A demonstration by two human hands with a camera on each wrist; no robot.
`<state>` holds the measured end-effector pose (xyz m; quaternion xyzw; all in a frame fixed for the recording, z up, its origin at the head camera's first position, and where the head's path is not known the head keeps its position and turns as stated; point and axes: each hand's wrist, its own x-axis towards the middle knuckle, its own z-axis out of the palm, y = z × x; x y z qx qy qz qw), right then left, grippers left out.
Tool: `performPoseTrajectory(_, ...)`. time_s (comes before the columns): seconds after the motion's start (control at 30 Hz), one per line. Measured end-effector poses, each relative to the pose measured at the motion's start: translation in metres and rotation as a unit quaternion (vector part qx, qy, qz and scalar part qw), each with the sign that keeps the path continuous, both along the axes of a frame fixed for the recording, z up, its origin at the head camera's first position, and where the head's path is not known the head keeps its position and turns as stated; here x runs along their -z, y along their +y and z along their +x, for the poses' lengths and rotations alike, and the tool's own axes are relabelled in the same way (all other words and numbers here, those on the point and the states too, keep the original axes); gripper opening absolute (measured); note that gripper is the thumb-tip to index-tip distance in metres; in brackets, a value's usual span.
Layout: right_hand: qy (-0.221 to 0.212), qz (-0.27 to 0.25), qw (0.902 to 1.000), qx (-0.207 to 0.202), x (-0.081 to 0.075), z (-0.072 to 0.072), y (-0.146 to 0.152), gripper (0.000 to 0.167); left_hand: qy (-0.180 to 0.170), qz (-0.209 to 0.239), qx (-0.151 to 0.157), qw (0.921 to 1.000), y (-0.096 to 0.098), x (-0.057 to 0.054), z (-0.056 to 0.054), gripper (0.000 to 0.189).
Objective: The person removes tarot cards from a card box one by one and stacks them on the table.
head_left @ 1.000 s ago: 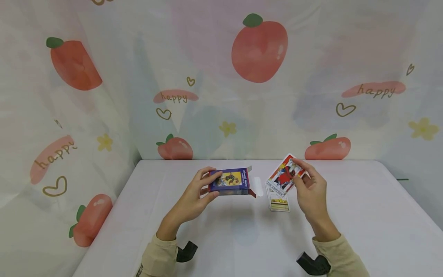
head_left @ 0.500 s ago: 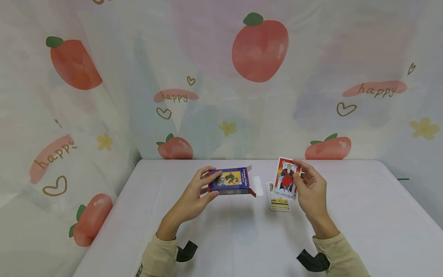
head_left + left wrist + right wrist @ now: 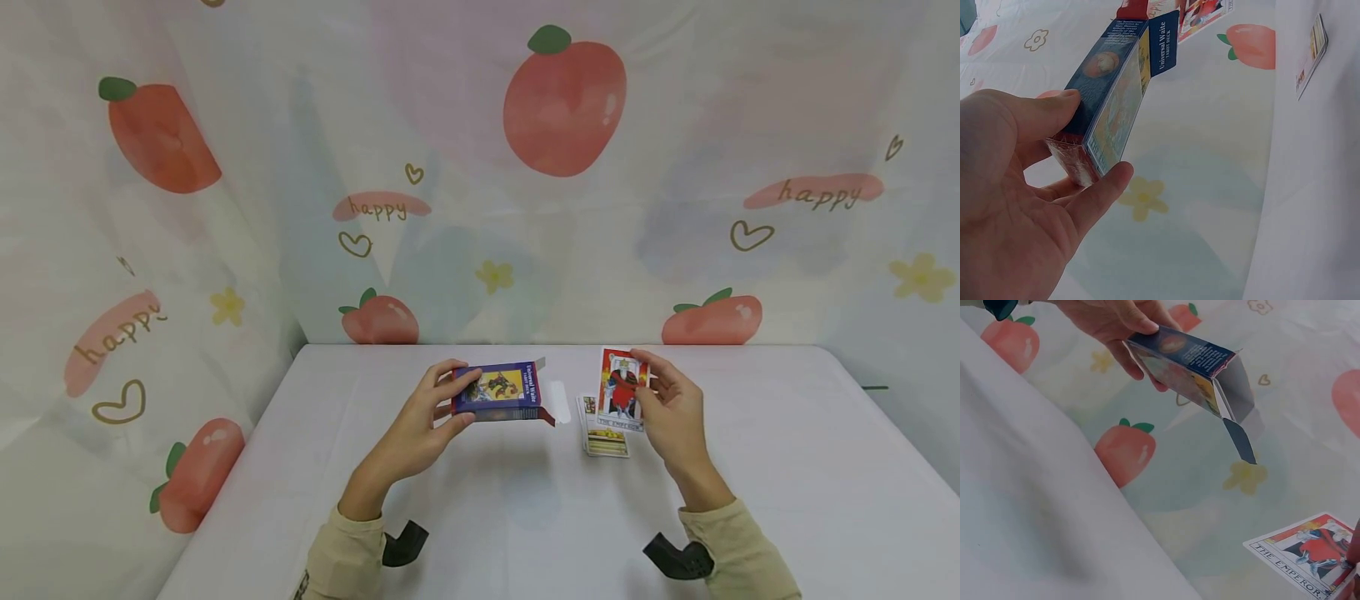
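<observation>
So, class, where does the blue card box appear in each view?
Head: box below centre, slightly right.
Left wrist: box upper left of centre.
Right wrist: box in the upper middle.
Shared landmark: the left hand, gripping the box.

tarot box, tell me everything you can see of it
The tarot box is mostly blue and looks like thin printed cardboard, with a yellow-backed picture on its front, "Universal Waite Tarot Deck" lettering and small pale text on one side. The end facing right in the head view is open, flaps sticking out, one red; the inside looks pale. The left hand grips its other end, holding it above the table. Its contents cannot be made out.
</observation>
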<state>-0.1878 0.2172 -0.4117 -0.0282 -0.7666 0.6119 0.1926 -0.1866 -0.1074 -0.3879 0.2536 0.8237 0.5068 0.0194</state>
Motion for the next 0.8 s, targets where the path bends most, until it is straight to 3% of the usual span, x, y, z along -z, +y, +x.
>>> performPoseTrajectory(0.8,-0.067,0.02,0.9973,-0.02,0.02,-0.009,0.009,0.048,-0.004,0.0,-0.003,1.0,0.0,0.001,-0.001,0.056)
